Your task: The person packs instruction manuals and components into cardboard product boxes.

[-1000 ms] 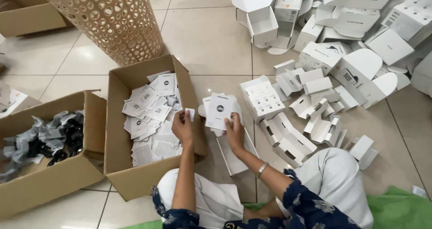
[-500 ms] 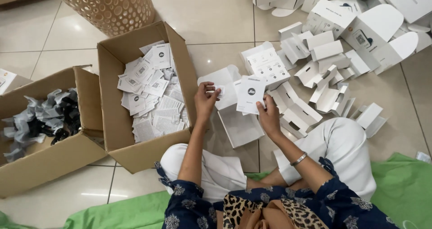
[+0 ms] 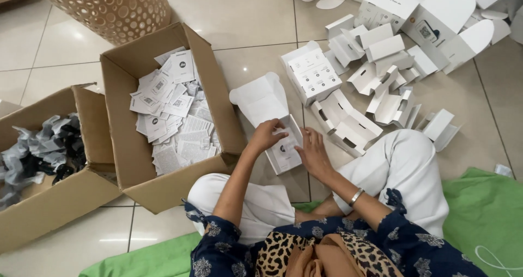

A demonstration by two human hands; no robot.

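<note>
Both hands have dropped from chest height to the open white carton (image 3: 275, 122) on the floor at 12 o'clock from the lap. Left hand (image 3: 267, 136) curls loosely over its rim; right hand (image 3: 314, 153) lies flat, fingers spread, beside it. White leaflets (image 3: 287, 149), earlier held fanned, now rest inside. Brown box of leaflets (image 3: 163, 111) stands at 10 o'clock.

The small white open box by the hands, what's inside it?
Inside the small white open box lies a white leaflet under the left hand. Anything beneath is hidden.
</note>
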